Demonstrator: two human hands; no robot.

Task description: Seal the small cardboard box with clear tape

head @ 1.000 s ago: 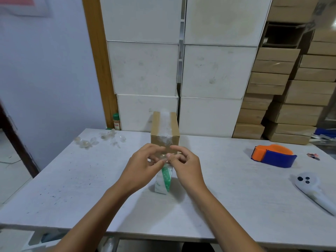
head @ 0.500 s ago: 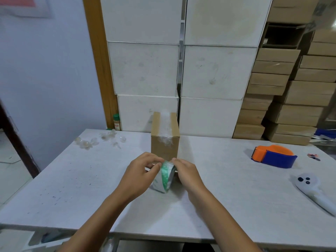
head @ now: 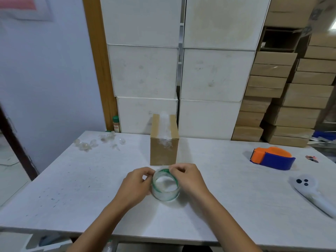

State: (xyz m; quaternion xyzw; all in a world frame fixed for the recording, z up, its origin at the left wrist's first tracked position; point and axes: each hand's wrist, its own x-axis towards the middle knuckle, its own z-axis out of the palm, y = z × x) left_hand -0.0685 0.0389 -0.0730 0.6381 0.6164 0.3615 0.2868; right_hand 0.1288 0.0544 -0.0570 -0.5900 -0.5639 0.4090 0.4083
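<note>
The small cardboard box (head: 163, 151) stands upright in the middle of the table, a crinkled strip of clear tape running along its top and down onto its near face. Just in front of it a roll of clear tape (head: 165, 187) with a green-printed core lies flat on the table, its hole facing up. My left hand (head: 136, 186) grips the roll's left side. My right hand (head: 187, 179) pinches the roll's upper right rim with its fingertips.
An orange and blue tape dispenser (head: 271, 158) sits at the right, and a white handheld controller (head: 312, 193) lies nearer the right edge. Crumpled bits of clear tape (head: 96, 142) lie at the back left. White and brown boxes (head: 216, 73) are stacked behind the table.
The tape roll went from raised in front of the box, to standing on edge, to lying flat on the table. Both hands came down and toward me with it.
</note>
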